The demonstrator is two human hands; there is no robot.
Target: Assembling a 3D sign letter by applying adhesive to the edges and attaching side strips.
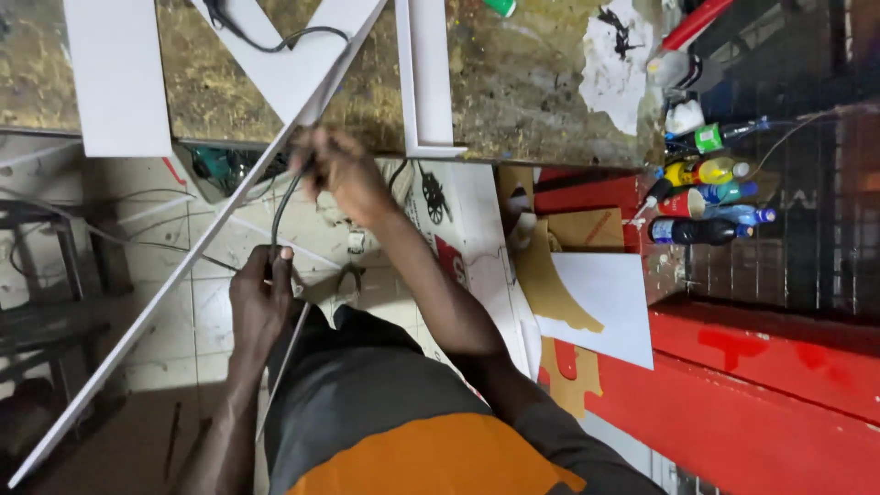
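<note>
Two hands: both work one black cable [280, 206] just below the near edge of the surface [513, 82].
Left hand [259, 298]: clenched around the lower run of the cable, over the tiled floor [206, 321].
Right hand [337, 167]: pinched on the cable's upper end, right at the surface's near edge, touching the long white strip [174, 275].
White strip: slants from the surface down toward the floor, passing between the two hands.
Doing it well, as I judge: keep the left grip firm so the cable stays taut, and let the right fingers guide the end along the strip without kinking it.
White panels [117, 78]: flat shapes lie on the surface near its left end; a channel-shaped piece [423, 78] lies near the middle.
Bottles [710, 197]: a cluster lies beyond the right end of the surface, green, yellow, red, blue and dark, with coloured labels too small to make out.
Cardboard [555, 275]: brown pieces under a white sheet [610, 307], beside a red ledge [761, 367].
</note>
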